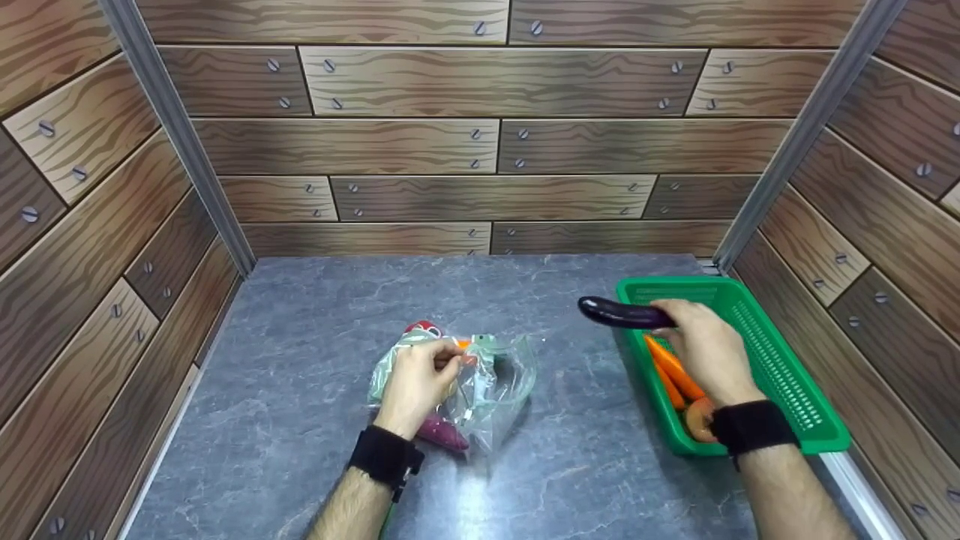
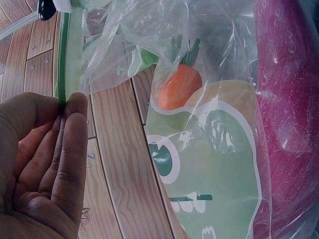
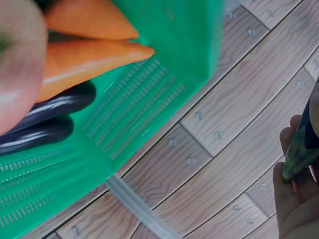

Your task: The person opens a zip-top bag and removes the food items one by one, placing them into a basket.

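Two bare grips work over a grey marbled worktop [image 1: 300, 322]. The person's left grip [image 1: 415, 382] pinches the green-edged rim of a clear plastic bag [image 1: 491, 412] near the middle of the worktop. The right grip [image 1: 706, 351] has its fingers around one end of a dark, glossy eggplant [image 1: 616, 313], lifted above the left edge of a green basket [image 1: 789, 379] on the right; its free end points towards the bag, well apart from it. The likeliest mishap is at the eggplant: its skin looks slick and only one end is held, so a loose hold or a knock against the basket could let it turn or drop. The bag is the other weak spot: its film looks thin and limp, held at one place, so its mouth could sag, or the film could tear if something pushed against it. Inside the basket lie two carrots [image 1: 667, 375], a round pinkish vegetable [image 1: 699, 420], perhaps a tomato, and two more eggplants [image 3: 35, 137], side by side in the right wrist view. The bag bears a printed green cartoon face [image 2: 214, 159]; a purplish-pink root [image 1: 442, 433], perhaps a sweet potato, shows through the film and seems to be inside. Whether it holds more is hard to tell.
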Available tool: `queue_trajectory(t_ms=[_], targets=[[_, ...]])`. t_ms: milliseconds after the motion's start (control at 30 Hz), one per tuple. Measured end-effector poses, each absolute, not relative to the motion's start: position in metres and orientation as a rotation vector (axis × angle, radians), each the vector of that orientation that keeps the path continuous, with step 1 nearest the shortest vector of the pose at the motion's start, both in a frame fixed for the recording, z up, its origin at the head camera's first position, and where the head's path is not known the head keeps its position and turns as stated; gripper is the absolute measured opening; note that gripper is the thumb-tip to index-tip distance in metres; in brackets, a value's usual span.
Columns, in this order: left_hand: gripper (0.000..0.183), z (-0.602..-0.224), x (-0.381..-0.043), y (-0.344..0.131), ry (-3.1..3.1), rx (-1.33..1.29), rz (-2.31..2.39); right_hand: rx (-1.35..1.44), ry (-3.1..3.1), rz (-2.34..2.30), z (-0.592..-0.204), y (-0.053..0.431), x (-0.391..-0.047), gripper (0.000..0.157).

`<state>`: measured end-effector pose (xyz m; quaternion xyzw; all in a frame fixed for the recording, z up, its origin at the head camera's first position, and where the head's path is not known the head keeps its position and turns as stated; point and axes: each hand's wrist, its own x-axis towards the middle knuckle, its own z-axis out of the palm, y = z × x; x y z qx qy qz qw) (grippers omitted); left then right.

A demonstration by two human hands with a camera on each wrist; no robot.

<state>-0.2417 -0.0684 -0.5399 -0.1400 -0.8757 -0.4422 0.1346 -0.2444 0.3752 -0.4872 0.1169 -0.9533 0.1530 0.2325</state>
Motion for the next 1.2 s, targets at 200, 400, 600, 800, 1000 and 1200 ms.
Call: queue_trajectory(t_ms=[200,400,600,800,1000,1200], targets=[[0.008,-0.539,-0.241,-0.067,-2.544,-0.402,-1.286,0.245,-2.649,0.402,-0.488,0.397,-0.246,0.043],[0.006,-0.538,-0.242,-0.066,-2.543,-0.408,-1.282,0.192,-2.65,0.394,-0.494,0.417,-0.248,0.041],[0.007,-0.538,-0.242,-0.065,-2.545,-0.413,-1.288,0.137,-2.668,0.375,-0.5,0.434,-0.251,0.043],[0.005,-0.537,-0.241,-0.064,-2.544,-0.412,-1.302,0.068,-2.724,0.397,-0.508,0.45,-0.254,0.042],[0.006,-0.538,-0.241,-0.063,-2.539,-0.433,-1.318,-0.004,-2.823,0.395,-0.516,0.464,-0.259,0.043],[0.005,-0.538,-0.242,-0.062,-2.541,-0.43,-1.322,-0.067,-2.928,0.367,-0.516,0.469,-0.266,0.043]])
